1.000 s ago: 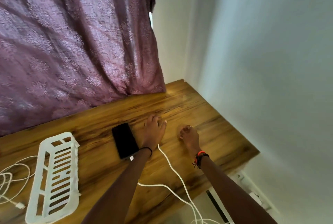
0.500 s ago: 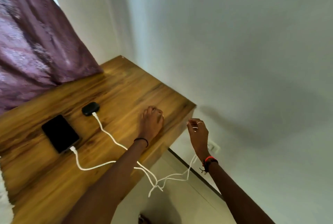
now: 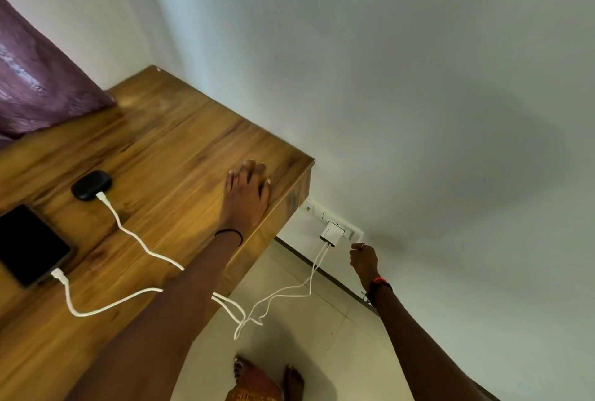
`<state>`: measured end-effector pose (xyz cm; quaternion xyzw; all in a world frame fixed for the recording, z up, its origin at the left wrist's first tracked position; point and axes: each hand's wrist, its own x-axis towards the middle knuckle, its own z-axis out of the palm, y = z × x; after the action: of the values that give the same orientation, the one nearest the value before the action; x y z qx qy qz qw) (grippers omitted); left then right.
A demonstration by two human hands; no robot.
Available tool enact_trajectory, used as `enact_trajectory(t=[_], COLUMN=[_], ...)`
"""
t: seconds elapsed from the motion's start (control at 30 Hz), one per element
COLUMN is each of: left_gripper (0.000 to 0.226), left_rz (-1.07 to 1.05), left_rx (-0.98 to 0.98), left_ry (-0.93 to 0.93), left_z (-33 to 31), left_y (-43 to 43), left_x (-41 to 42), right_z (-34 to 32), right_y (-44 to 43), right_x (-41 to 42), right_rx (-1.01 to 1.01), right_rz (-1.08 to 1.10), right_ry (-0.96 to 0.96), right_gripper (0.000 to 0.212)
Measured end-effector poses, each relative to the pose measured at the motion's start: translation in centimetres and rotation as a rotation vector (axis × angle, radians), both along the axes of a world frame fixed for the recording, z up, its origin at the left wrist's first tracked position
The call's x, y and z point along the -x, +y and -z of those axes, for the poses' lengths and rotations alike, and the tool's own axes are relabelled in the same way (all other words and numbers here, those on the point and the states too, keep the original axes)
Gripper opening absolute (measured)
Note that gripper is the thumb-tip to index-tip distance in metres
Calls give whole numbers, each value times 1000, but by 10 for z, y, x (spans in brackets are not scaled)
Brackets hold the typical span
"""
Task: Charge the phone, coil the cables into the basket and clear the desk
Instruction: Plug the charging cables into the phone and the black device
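At the far left edge of the brown wood-grain desk [image 3: 180,130] lay the flat black phone [image 3: 29,246], with a white charging cable [image 3: 96,308] plugged into its near corner. Any pull on that lead could have dragged the phone toward the edge or popped the connector out. Just beyond it sat a small rounded black earbud case [image 3: 91,184], fed by a second white cable [image 3: 135,236]. Being light, it looked the likelier one to skid if its lead was snagged.

Both leads passed under the left forearm, so a shift of that arm could have caught them. The left hand [image 3: 248,194] rested flat and released on the desktop near the corner, gripping nothing and apparently serving as a brace.

Past the desk edge the two leads hung in a knotted loop [image 3: 246,320] above the pale tiled floor [image 3: 322,329]. A bare foot [image 3: 257,378] stood close below, and a step could have hooked the loop.

The leads rose to a white block-shaped charger [image 3: 331,234] seated in the white wall socket plate [image 3: 317,212]. Their hanging weight might have worked it loose.

The right hand [image 3: 363,260] hovered just beside the plate with its fingers curled in and nothing visible in them. Whether it touched the plate could not be told. The basket was out of view.
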<state>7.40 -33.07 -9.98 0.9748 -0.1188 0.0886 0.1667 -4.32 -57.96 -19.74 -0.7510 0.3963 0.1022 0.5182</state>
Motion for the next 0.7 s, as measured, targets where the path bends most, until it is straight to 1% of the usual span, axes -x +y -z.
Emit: enact_trajectory(t=[0.07,0.1,0.13,0.2,0.4,0.5,0.6,0.7], left_gripper=[42,42,42,41,42,42,42,42], left_rz=[-5,-7,-8,-13,-23,-27,-31,-32], left_rx=[-3,-4,-2,4,9,6,6,5], left_ry=[-3,-2,-6,-16,-18,-13,-10,3], left_z=[1,2,3,5,4,3,2,2], left_y=[0,0,0,1,-1,0,-1,0], left_x=[0,-1,-1,-1,0,0,1,0], right_z=[2,4,5,8,16,19,22,20], right_y=[2,2,3,5,4,4,7,8], right_x=[-5,-8,-11,-19,-35,-42,-44,-46], right_rx=[-348,-446,-494,-547,-671,-769,-752,-757], right_rz=[255,361,430,495,588,637,624,597], right_ry=[-1,-15,-18,-10,-53,-101,-117,-91], right_gripper=[22,21,18,16,24,31,34,34])
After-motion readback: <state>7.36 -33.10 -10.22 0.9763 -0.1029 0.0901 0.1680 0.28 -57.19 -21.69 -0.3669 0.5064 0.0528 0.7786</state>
